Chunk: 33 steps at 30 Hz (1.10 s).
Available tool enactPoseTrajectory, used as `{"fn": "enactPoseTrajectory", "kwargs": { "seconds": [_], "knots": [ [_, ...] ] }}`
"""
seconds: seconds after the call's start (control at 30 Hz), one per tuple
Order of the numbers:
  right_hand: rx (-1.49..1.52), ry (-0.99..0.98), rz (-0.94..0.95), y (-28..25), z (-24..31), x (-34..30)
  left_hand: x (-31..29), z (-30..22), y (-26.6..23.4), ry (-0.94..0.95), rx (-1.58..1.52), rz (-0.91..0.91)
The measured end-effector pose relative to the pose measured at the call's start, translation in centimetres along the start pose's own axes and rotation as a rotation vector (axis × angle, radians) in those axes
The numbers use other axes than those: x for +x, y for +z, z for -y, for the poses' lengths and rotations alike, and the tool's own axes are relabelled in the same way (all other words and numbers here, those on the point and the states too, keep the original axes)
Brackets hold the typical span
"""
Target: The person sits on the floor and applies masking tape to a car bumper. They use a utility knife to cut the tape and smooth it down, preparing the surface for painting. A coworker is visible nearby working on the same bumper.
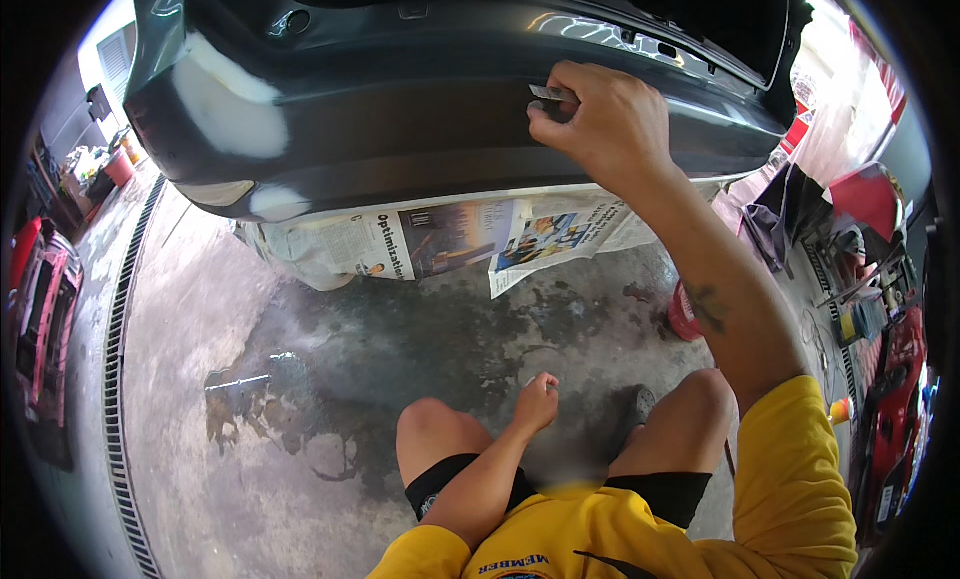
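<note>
A dark grey car bumper (420,114) fills the far side, with pale patches (228,99) on its left end. My right hand (610,124) is raised at the bumper, right of its middle. Between its thumb and fingers is a small folded piece of sandpaper (548,94), dark with a pale strip; whether it touches the bumper I cannot tell. Lower down, my left hand (538,404) is closed between my knees, its forearm across my left thigh. A pale bit shows at its fingertips, too small to name.
Newspaper sheets (450,239) hang beneath the bumper's lower edge. A red bucket (686,314) stands by my right forearm. Wet patches mark the concrete floor (200,319), and a drain grate (117,359) runs along the left. Red car parts (45,329) lie far left; clutter (870,279) stands right.
</note>
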State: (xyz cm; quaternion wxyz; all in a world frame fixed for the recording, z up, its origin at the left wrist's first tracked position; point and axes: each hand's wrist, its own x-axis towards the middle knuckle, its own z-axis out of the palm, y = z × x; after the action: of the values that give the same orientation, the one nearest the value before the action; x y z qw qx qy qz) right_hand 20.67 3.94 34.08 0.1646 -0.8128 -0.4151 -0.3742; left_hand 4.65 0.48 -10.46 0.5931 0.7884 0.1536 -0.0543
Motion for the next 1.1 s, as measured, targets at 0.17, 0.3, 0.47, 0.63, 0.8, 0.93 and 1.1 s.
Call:
{"fn": "enactPoseTrajectory", "kwargs": {
  "seconds": [0.17, 0.3, 0.47, 0.63, 0.8, 0.93, 1.1],
  "knots": [
    [0.189, 0.21, 0.033, -0.3, 0.0, -0.4, 0.1, 0.2, 0.2, 0.026, -0.032, -0.036],
    [0.269, 0.328, 0.048, 0.2, -0.8, -2.1, 0.1, -0.1, -0.2, 0.023, -0.073, -0.065],
    [0.134, 0.313, 0.042, 0.2, 0.2, -1.4, -0.2, -0.5, 0.1, 0.111, -0.069, -0.093],
    [0.36, 0.339, 0.041, 0.9, -1.4, -1.1, -0.7, -0.2, 0.1, 0.157, -0.062, -0.251],
    [0.365, 0.389, -0.007, 0.9, -0.5, -1.2, -0.8, -0.7, -0.6, 0.083, -0.09, -0.204],
    [0.413, 0.364, -0.049, 1.2, -0.6, -1.3, -0.2, 0.6, -0.7, 0.066, -0.096, -0.086],
    [0.412, 0.318, -0.113, 1.7, -1.0, -2.2, -0.4, 0.2, -0.8, -0.019, -0.201, -0.083]
  ]
}}
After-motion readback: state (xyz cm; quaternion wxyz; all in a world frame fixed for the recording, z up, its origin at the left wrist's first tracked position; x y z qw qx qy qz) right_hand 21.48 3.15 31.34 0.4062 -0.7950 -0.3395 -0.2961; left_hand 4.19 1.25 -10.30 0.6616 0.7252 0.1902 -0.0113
